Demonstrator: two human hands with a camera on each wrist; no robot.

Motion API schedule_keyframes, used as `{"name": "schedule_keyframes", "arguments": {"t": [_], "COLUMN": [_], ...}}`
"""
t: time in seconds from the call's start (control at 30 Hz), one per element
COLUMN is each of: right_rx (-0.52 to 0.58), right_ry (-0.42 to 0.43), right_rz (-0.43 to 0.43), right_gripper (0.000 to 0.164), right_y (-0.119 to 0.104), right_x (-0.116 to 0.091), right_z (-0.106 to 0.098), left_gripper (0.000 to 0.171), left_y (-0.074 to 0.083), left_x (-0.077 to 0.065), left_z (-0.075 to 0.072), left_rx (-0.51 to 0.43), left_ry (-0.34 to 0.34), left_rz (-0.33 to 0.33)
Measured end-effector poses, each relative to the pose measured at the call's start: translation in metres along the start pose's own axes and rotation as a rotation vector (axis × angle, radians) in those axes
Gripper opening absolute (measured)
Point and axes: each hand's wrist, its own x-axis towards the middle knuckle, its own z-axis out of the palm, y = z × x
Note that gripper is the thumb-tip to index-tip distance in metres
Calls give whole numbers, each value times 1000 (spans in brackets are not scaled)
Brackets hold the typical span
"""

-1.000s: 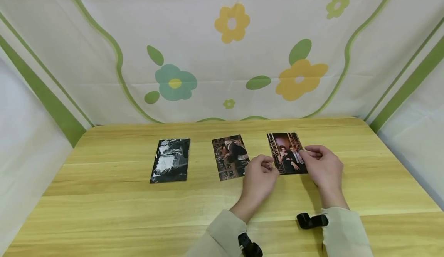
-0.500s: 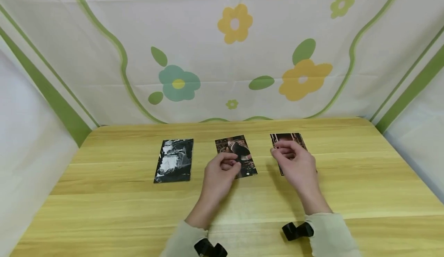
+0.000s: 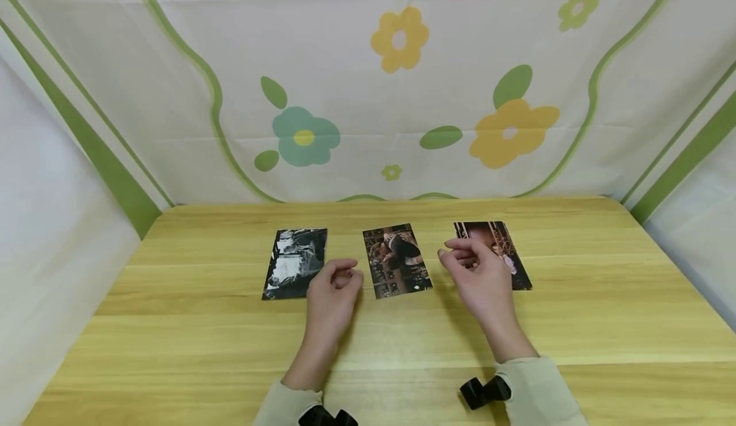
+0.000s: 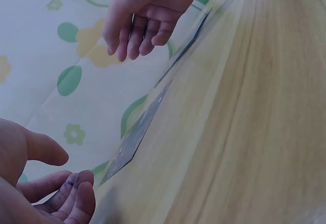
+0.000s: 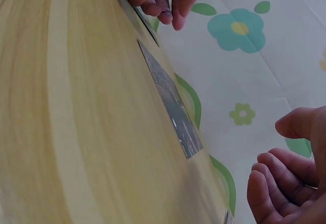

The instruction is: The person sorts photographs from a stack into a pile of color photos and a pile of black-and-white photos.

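Observation:
Three photo cards lie in a row on the table: a black-and-white card (image 3: pixel 290 263) at left, a brown-toned card (image 3: pixel 398 260) in the middle, tilted a little, and a dark reddish card (image 3: pixel 520 273) at right. My left hand (image 3: pixel 329 304) hovers between the left and middle cards, fingers loosely curled around nothing. It hides the left card's lower right corner. My right hand (image 3: pixel 484 289) is in front of the right card, covering its lower left part, also with bent fingers and nothing held. In the right wrist view a gap shows between thumb and fingers (image 5: pixel 275 183).
The wooden table (image 3: pixel 230 356) ends at a white cloth backdrop (image 3: pixel 356 94) with printed flowers, and cloth also hangs at both sides. A black wrist camera (image 3: pixel 484 393) is worn by the right sleeve, another (image 3: pixel 328 417) by the left.
Both hands have moved left. My right hand has come away from the right card's right edge; my left has passed over the middle card towards the left one. The cards stay in their row.

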Motion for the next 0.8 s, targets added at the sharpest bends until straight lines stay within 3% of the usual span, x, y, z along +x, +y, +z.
{"name": "schedule_keyframes", "arguments": {"t": [0.47, 0.6, 0.8], "right_rx": [0, 18, 55], "right_ry": [-35, -76, -119], "right_rz": [-3, -24, -33], "right_gripper": [31, 35, 42], "right_y": [0, 1, 5], "right_x": [-2, -3, -6], "right_z": [5, 10, 22], "left_gripper": [25, 24, 25], "left_y": [-5, -8, -13], "left_x": [2, 2, 1], "left_z": [2, 5, 9], "left_rx": [-9, 36, 140], "left_ry": [1, 8, 17], "left_rz": [-16, 1, 84]}}
